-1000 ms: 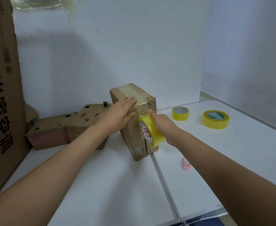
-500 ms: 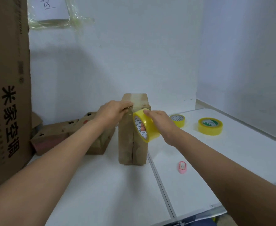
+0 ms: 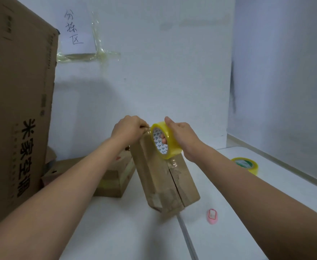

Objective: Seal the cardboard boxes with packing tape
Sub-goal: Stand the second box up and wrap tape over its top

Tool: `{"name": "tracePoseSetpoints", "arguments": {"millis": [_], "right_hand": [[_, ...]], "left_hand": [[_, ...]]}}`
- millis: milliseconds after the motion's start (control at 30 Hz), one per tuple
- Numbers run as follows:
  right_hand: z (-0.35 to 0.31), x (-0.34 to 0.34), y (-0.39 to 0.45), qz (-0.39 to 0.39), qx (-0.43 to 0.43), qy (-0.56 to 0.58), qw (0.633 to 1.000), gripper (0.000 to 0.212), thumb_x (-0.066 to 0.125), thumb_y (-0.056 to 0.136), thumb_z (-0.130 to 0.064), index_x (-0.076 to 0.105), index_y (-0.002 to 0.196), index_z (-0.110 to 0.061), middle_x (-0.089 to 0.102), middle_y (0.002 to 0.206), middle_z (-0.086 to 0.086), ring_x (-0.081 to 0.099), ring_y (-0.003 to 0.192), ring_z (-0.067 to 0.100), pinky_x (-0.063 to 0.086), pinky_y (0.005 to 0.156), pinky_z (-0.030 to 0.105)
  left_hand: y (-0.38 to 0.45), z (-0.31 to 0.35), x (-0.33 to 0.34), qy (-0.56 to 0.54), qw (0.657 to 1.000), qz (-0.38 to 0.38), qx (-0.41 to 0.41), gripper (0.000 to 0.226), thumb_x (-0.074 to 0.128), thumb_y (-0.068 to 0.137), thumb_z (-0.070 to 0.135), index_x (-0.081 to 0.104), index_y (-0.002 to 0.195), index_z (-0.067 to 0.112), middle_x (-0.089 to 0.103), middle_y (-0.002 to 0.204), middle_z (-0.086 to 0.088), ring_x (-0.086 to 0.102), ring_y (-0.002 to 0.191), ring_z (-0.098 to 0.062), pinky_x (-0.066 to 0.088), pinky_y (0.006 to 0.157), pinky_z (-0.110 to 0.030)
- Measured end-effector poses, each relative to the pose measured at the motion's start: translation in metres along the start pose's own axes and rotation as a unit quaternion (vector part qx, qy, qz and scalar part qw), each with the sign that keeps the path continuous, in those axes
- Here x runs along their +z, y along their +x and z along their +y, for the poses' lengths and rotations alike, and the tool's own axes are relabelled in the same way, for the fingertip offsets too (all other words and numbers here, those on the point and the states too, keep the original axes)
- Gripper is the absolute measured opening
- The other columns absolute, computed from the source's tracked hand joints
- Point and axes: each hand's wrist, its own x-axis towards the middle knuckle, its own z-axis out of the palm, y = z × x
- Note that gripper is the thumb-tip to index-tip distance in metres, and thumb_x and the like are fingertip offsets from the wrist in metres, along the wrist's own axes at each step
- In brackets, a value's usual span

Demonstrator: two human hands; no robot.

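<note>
Small cardboard box stands on end, tilted, centre of white surface. Right hand grips yellow tape roll at box's top, fingers through core. Left hand, at 9 o'clock of roll, pinches tape end at box's top edge. Tape rolls: two visible; second roll at 3 o'clock. Boxes: three. Flat box at 9 o'clock; tall carton at far 9 o'clock reads "米家空调". Wall note: "分拣区". Pink item at 5 o'clock.

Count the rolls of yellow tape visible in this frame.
2. One roll of yellow tape is held in the right hand at the upright box's top; another roll lies on the table at right. More may be hidden behind the arm.
</note>
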Motion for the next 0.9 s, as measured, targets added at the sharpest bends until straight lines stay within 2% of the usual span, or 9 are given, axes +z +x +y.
{"name": "tracePoseSetpoints", "arguments": {"millis": [167,267,400,500,600,667,733,800,900], "right_hand": [[-0.002,0.008,0.019,-0.001,0.057,0.019,0.998,0.05,0.056,0.092,-0.048,0.063,0.114,-0.004,0.069,0.107,0.02,0.067,0.098,0.033,0.054,0.093,0.046],[0.0,0.014,0.03,-0.044,0.068,0.089,0.993,0.039,0.057,0.095,-0.03,0.058,0.124,-0.005,0.066,0.118,0.017,0.065,0.102,0.029,0.054,0.09,0.04],[0.01,0.021,0.047,-0.101,0.091,0.045,0.99,0.043,0.054,0.096,-0.035,0.052,0.134,-0.017,0.054,0.138,0.003,0.052,0.121,0.019,0.039,0.092,0.035],[0.023,0.029,0.061,-0.134,0.107,-0.029,0.985,0.058,0.05,0.094,-0.056,0.049,0.139,-0.02,0.05,0.141,-0.005,0.044,0.126,0.012,0.025,0.095,0.033],[0.034,0.039,0.073,-0.143,0.102,-0.051,0.983,0.066,0.046,0.089,-0.067,0.049,0.139,-0.024,0.051,0.14,-0.007,0.045,0.129,0.014,0.03,0.095,0.032],[0.04,0.047,0.079,-0.145,0.09,-0.039,0.985,0.058,0.045,0.09,-0.066,0.058,0.129,-0.025,0.062,0.126,-0.007,0.058,0.115,0.012,0.046,0.082,0.025],[0.043,0.055,0.081,-0.125,0.072,-0.037,0.989,0.042,0.044,0.092,-0.063,0.064,0.105,-0.028,0.065,0.102,-0.015,0.06,0.09,0.0,0.042,0.061,0.019],[0.046,0.06,0.086,-0.096,0.048,-0.048,0.993,0.039,0.044,0.093,-0.062,0.062,0.095,-0.028,0.063,0.098,-0.014,0.057,0.088,0.003,0.039,0.068,0.023],[0.055,0.064,0.094,-0.086,0.024,-0.049,0.995,0.05,0.043,0.094,-0.062,0.062,0.117,-0.022,0.061,0.12,-0.003,0.053,0.11,0.014,0.034,0.09,0.029]], "left_hand": [[0.016,-0.009,-0.002,0.015,0.999,-0.04,-0.021,0.022,0.057,0.091,0.023,0.075,0.102,0.031,0.071,0.097,0.004,0.06,0.085,-0.019,0.047,0.069,-0.03],[0.023,-0.023,0.007,0.026,0.998,-0.031,-0.042,0.026,0.052,0.094,0.02,0.073,0.107,0.028,0.07,0.102,0.001,0.058,0.085,-0.02,0.042,0.068,-0.03],[0.027,-0.046,0.025,-0.023,0.996,-0.036,-0.08,0.036,0.045,0.099,0.017,0.061,0.131,0.02,0.06,0.133,-0.009,0.055,0.118,-0.029,0.047,0.093,-0.036],[0.009,-0.053,0.05,-0.17,0.975,-0.079,-0.116,0.058,0.052,0.098,0.02,0.03,0.152,0.022,0.039,0.151,-0.01,0.039,0.138,-0.031,0.035,0.111,-0.039],[-0.021,-0.049,0.078,-0.296,0.942,-0.084,-0.133,0.072,0.057,0.096,0.019,0.018,0.156,0.024,0.016,0.162,-0.008,0.021,0.148,-0.025,0.018,0.119,-0.03],[-0.039,-0.05,0.09,-0.245,0.963,-0.037,-0.101,0.067,0.06,0.096,0.023,0.027,0.154,0.02,0.003,0.165,-0.002,0.012,0.15,-0.018,0.01,0.11,-0.018],[-0.054,-0.055,0.098,-0.21,0.975,-0.025,-0.063,0.06,0.063,0.093,0.033,0.04,0.148,0.021,0.004,0.165,0.003,0.013,0.149,-0.014,0.011,0.109,-0.018],[-0.065,-0.062,0.099,-0.218,0.971,-0.082,-0.056,0.072,0.068,0.087,0.045,0.036,0.15,0.028,-0.002,0.164,0.011,0.009,0.148,-0.008,0.011,0.109,-0.018],[-0.073,-0.066,0.099,-0.257,0.956,-0.127,-0.055,0.084,0.074,0.082,0.045,0.028,0.152,0.032,-0.007,0.162,0.018,0.005,0.147,-0.004,0.01,0.108,-0.017]]}}
